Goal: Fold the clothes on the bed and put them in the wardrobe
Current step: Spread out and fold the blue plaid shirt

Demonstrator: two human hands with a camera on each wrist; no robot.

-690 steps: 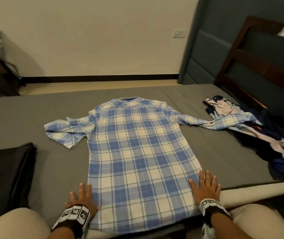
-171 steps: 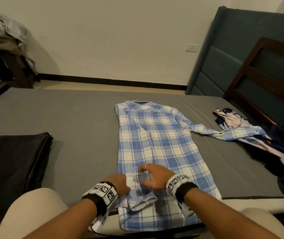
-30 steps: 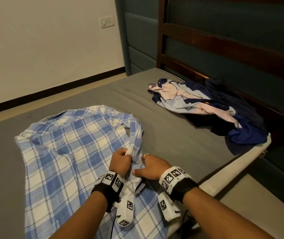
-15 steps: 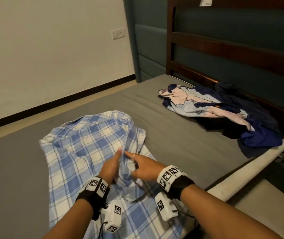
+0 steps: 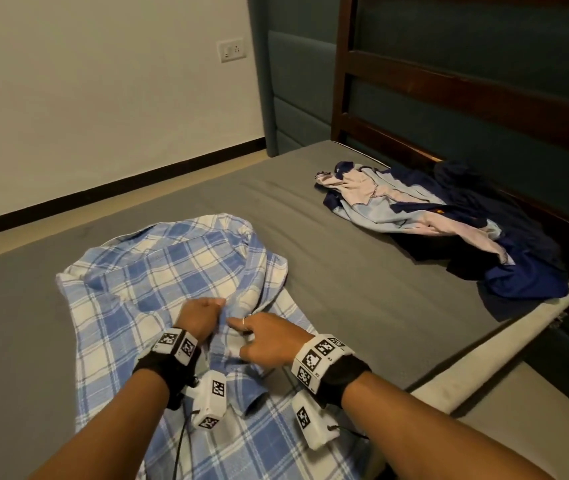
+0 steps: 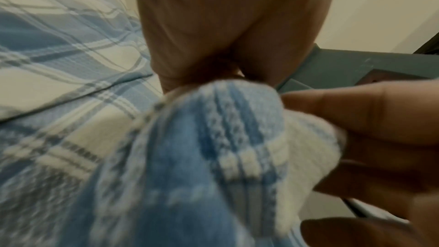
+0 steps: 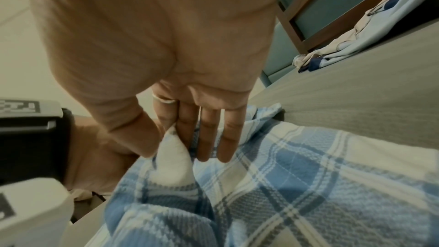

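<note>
Blue-and-white plaid shirt (image 5: 158, 285) partly folded and rumpled on the grey bed (image 5: 362, 282), a tangled heap of navy, pale-blue and pink clothes (image 5: 449, 223) near the headboard

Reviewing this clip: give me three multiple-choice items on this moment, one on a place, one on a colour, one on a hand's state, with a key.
1. Where does the unfolded clothes pile lie?
A. by the headboard
B. on the floor
C. in the person's lap

2. Which colours is the plaid shirt?
A. red and black
B. blue and white
C. plain green

3. What is the left hand doing?
A. lying flat and open
B. hanging idle
C. pinching shirt fabric

Key: 1 A, the pile sits against the headboard; 2 B, the checks show it; 3 C, the left wrist view shows fabric between thumb and fingers.
</note>
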